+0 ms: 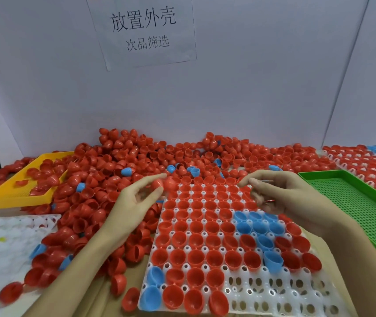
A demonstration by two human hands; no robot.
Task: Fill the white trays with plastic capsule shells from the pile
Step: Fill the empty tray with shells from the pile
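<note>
A white tray (274, 291) with round pockets lies in front of me. Red shells fill most of its pockets, blue ones a few, and the near right pockets stand bare. The pile of capsule shells (125, 161), mostly red, spreads behind and to the left of it. Over the tray's far left corner my left hand (136, 200) pinches a red shell (163, 184) at its fingertips, blurred. My right hand (283, 195) hovers over the tray's far right with its fingers loosely curled. A thin red sliver shows under them; whether it holds a shell I cannot tell.
A yellow mesh tray (17, 195) holding some red shells sits at the left in the pile. Another white tray (10, 236) lies at the near left. A green mesh tray (354, 202) stands to the right, with a filled tray (365, 163) behind it. A paper sign (143, 30) hangs on the back wall.
</note>
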